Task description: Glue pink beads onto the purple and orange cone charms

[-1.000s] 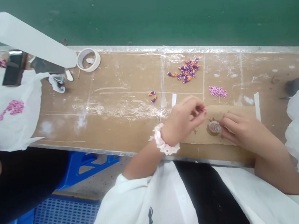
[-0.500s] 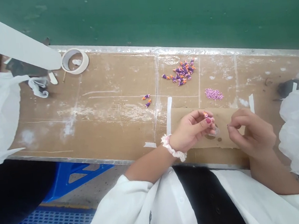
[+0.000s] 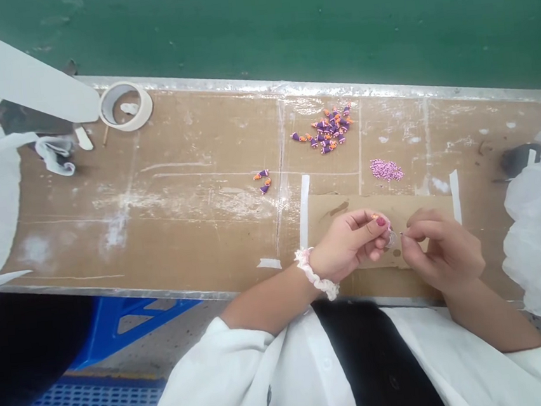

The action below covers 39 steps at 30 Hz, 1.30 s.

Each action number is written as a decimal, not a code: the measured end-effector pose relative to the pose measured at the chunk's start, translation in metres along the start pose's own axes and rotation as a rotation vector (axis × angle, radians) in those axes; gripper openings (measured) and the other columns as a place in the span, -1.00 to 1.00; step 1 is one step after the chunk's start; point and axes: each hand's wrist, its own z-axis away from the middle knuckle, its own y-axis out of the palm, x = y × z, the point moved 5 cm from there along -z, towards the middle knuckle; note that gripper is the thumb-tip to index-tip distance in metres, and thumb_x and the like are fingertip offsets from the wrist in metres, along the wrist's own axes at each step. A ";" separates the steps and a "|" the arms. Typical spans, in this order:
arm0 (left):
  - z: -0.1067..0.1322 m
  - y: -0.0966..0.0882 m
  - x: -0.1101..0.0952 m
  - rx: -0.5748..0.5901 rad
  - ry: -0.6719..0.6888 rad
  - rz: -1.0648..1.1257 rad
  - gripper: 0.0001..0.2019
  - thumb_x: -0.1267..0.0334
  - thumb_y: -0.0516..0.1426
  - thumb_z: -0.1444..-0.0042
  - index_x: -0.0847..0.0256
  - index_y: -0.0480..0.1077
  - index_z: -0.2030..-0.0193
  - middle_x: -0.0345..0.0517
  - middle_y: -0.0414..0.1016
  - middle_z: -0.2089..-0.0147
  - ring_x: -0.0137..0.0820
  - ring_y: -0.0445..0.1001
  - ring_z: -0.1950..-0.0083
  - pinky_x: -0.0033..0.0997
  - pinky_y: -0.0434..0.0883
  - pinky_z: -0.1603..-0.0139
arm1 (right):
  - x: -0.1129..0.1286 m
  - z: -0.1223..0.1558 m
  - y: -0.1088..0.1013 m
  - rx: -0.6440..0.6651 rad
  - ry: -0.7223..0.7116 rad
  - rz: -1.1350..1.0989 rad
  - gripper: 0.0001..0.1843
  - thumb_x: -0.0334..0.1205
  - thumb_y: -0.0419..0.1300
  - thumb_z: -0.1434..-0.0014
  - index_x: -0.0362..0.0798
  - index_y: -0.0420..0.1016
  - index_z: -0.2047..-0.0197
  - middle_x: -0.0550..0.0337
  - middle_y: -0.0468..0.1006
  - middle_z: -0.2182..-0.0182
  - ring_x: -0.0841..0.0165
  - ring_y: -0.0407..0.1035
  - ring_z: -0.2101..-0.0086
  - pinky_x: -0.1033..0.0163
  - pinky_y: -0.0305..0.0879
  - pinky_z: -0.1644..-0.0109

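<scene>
One small orange-and-purple charm (image 3: 376,217) is pinched by the fingers (image 3: 372,235) of the left hand (image 3: 346,243), and a fine pin (image 3: 402,234), too thin to make out well, by those of the right hand (image 3: 440,250), while a heap of charms (image 3: 325,132) is left lying farther off on the table (image 3: 182,237).

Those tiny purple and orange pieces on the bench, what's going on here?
A person at a tan cardboard-topped bench is doing fine handwork. Their left hand pinches a tiny orange piece near a small clear round object, and their right hand pinches something thin. A heap of purple-and-orange pieces and a pile of pink beads lie farther along the bench.
</scene>
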 end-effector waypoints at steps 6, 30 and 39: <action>0.001 0.001 0.002 0.017 -0.066 -0.048 -0.66 0.14 0.34 0.11 0.32 0.32 0.45 -0.27 0.30 0.51 -0.65 0.24 0.52 -0.65 0.19 0.59 | 0.001 0.000 0.002 0.035 0.000 0.033 -0.75 -0.59 0.19 -0.04 -0.07 0.33 0.30 0.25 0.35 0.47 0.47 0.26 0.49 0.33 0.24 0.48; 0.003 0.001 -0.002 -0.016 -0.046 -0.141 -0.59 0.10 0.36 0.17 0.29 0.23 0.51 -0.33 0.25 0.62 -0.69 0.10 0.63 -0.61 -0.02 0.65 | 0.009 -0.003 0.005 0.139 -0.012 0.114 -0.71 -0.61 0.15 -0.05 -0.02 0.31 0.28 0.25 0.30 0.49 0.43 0.19 0.50 0.28 0.19 0.47; 0.002 -0.001 -0.001 -0.029 -0.057 -0.138 -0.56 0.09 0.38 0.20 0.28 0.21 0.49 -0.32 0.30 0.60 -0.69 0.11 0.63 -0.60 -0.01 0.63 | 0.011 -0.002 0.007 0.197 -0.038 0.186 -0.74 -0.58 0.18 -0.06 -0.02 0.32 0.30 0.22 0.34 0.48 0.42 0.22 0.49 0.27 0.22 0.44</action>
